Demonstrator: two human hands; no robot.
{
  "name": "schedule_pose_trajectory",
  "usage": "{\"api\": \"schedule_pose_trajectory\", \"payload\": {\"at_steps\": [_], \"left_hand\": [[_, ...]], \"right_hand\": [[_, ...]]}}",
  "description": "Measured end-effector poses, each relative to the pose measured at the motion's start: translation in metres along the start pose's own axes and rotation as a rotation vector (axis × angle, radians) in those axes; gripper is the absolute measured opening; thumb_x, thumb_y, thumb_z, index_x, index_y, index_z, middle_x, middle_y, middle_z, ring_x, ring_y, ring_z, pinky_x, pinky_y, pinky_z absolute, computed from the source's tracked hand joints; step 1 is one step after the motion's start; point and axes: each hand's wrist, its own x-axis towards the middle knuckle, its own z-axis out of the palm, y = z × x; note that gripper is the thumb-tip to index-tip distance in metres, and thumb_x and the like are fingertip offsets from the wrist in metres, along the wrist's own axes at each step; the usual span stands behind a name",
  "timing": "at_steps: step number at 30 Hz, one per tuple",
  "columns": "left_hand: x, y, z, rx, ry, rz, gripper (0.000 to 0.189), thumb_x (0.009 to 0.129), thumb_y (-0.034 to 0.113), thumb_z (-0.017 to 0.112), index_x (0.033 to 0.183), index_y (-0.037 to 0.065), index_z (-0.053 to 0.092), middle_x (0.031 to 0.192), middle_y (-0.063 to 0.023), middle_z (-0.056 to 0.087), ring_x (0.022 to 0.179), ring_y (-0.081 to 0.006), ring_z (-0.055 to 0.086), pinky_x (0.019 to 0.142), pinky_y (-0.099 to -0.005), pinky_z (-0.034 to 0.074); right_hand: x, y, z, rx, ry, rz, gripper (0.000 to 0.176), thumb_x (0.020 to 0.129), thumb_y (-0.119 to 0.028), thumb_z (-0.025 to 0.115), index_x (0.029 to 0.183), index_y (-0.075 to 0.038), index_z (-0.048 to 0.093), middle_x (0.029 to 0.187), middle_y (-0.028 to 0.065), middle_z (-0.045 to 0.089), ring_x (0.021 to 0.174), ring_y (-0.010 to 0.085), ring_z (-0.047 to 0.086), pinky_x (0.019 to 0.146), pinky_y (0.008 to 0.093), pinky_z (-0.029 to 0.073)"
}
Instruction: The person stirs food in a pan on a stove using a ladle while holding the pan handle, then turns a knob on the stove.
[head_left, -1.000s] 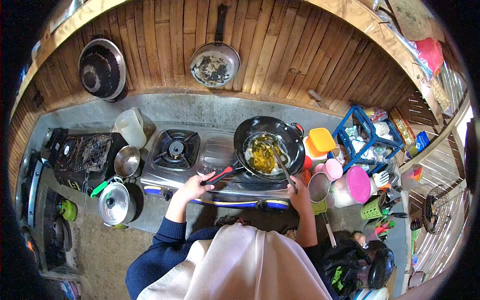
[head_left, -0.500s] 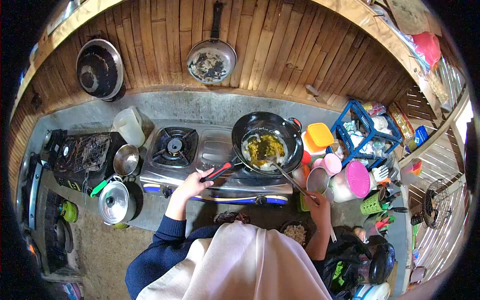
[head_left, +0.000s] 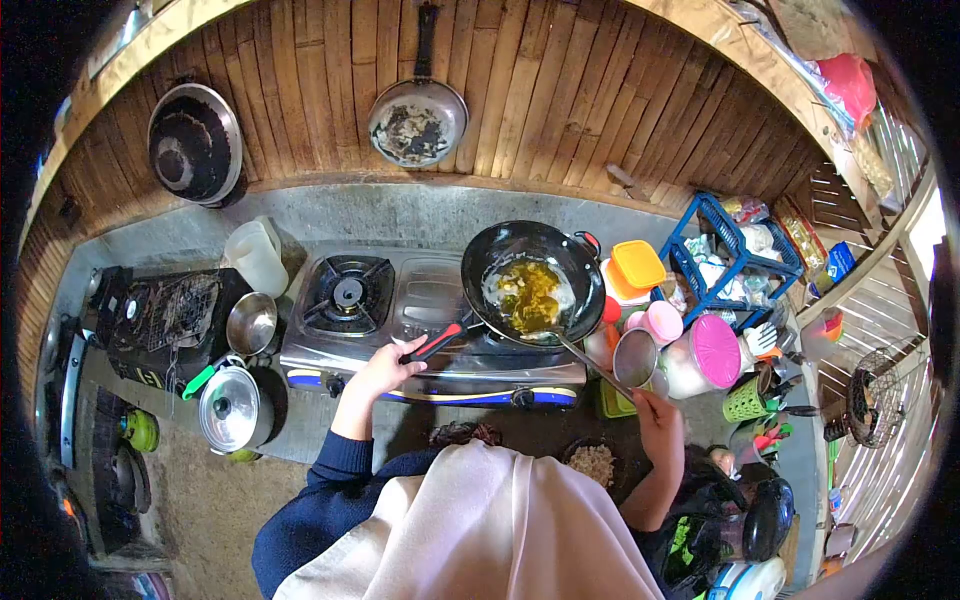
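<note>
A black wok (head_left: 533, 280) with yellow egg-like food (head_left: 527, 293) sits on the right burner of a steel two-burner gas stove (head_left: 420, 320). My left hand (head_left: 388, 368) grips the wok's red and black handle (head_left: 440, 342). My right hand (head_left: 660, 415) holds a long metal spatula (head_left: 590, 361) by its end, low and to the right of the stove. The spatula's blade rests at the wok's near rim.
Left of the stove are a white jug (head_left: 256, 256), a small steel bowl (head_left: 253, 324), a lidded pot (head_left: 230, 410) and a black grill stove (head_left: 165, 312). Right are orange and pink containers (head_left: 690, 350), a blue rack (head_left: 735, 260), and a bowl of food (head_left: 592, 463) below.
My right hand has pulled back down and to the right, drawing the spatula from the middle of the wok to its near rim. My left hand stays on the handle.
</note>
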Motion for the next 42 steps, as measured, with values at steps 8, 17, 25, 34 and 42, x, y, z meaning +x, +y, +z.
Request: {"api": "schedule_pose_trajectory", "payload": {"at_steps": [8, 17, 25, 34, 42], "left_hand": [[-0.001, 0.008, -0.004, -0.042, -0.048, -0.089, 0.057, 0.079, 0.017, 0.068, 0.132, 0.012, 0.046, 0.116, -0.0172, 0.06, 0.105, -0.0189, 0.057, 0.093, -0.0278, 0.039], [0.001, 0.003, -0.004, -0.062, -0.031, -0.055, 0.056, 0.079, 0.015, 0.068, 0.131, 0.012, 0.047, 0.113, -0.0159, 0.062, 0.101, -0.0173, 0.059, 0.091, -0.0275, 0.04], [0.0, 0.011, -0.008, -0.052, -0.037, -0.049, 0.056, 0.079, 0.015, 0.068, 0.131, 0.011, 0.047, 0.11, -0.0161, 0.063, 0.098, -0.0164, 0.059, 0.089, -0.0274, 0.041], [0.002, 0.006, -0.009, -0.056, -0.056, -0.057, 0.056, 0.079, 0.016, 0.068, 0.131, 0.011, 0.046, 0.113, -0.0172, 0.061, 0.101, -0.0198, 0.059, 0.092, -0.028, 0.04], [0.003, 0.001, -0.005, -0.101, -0.036, -0.016, 0.055, 0.082, 0.012, 0.066, 0.133, 0.011, 0.044, 0.106, -0.0104, 0.065, 0.093, -0.0097, 0.052, 0.089, -0.0251, 0.039]], "right_hand": [[0.019, 0.015, 0.047, 0.027, -0.104, -0.071, 0.024, 0.09, -0.013, 0.055, 0.11, 0.0, 0.059, 0.077, 0.0051, 0.058, 0.069, 0.0092, 0.049, 0.062, 0.0243, 0.042], [0.05, 0.016, 0.09, 0.111, -0.128, -0.234, 0.025, 0.09, -0.012, 0.051, 0.112, -0.002, 0.056, 0.094, 0.0201, 0.063, 0.089, 0.0295, 0.063, 0.077, 0.0321, 0.047], [0.079, -0.001, 0.112, 0.139, -0.191, -0.025, 0.028, 0.091, -0.014, 0.047, 0.115, 0.0, 0.053, 0.106, 0.0228, 0.06, 0.101, 0.0334, 0.059, 0.083, 0.0346, 0.046], [0.087, 0.037, 0.114, 0.059, 0.056, -0.299, 0.026, 0.089, -0.011, 0.05, 0.112, 0.0, 0.058, 0.093, 0.0159, 0.064, 0.08, 0.0209, 0.06, 0.073, 0.0304, 0.046], [0.063, 0.05, 0.063, 0.014, 0.028, -0.121, 0.023, 0.086, -0.008, 0.057, 0.107, -0.001, 0.063, 0.077, 0.0075, 0.064, 0.065, 0.0101, 0.054, 0.061, 0.0254, 0.044]]}}
